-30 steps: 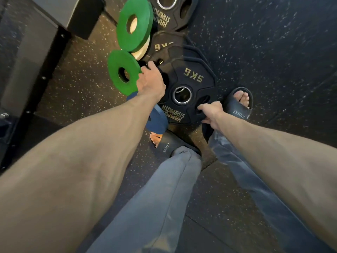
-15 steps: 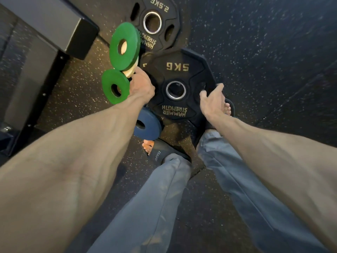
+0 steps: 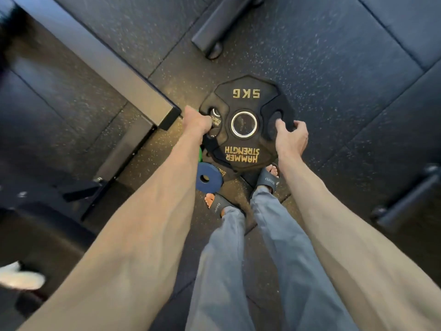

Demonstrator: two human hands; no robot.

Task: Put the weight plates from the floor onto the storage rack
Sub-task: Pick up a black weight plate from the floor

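Note:
A black 5 kg weight plate (image 3: 245, 94) with gold lettering and a steel centre ring hangs flat above the floor in both my hands. My left hand (image 3: 196, 121) grips its left side through a cut-out. My right hand (image 3: 292, 137) curls round its right edge, fingers in the other cut-out. Under it more black plates (image 3: 211, 145) lie on the floor, mostly hidden. A small blue plate (image 3: 210, 179) lies beside my left foot. A sliver of a green plate (image 3: 200, 154) shows by my left forearm.
A grey metal beam (image 3: 107, 70) of a frame runs diagonally at the left, its end near my left hand. Dark bars stand at the top (image 3: 219, 27) and at the right (image 3: 405, 201). My feet in black slides (image 3: 267, 180) stand on the speckled rubber floor.
The 5 kg plate has come up off the pile in both hands. My right hand has shifted from the plate's lower edge to its right cut-out. The green plates have dropped almost out of sight.

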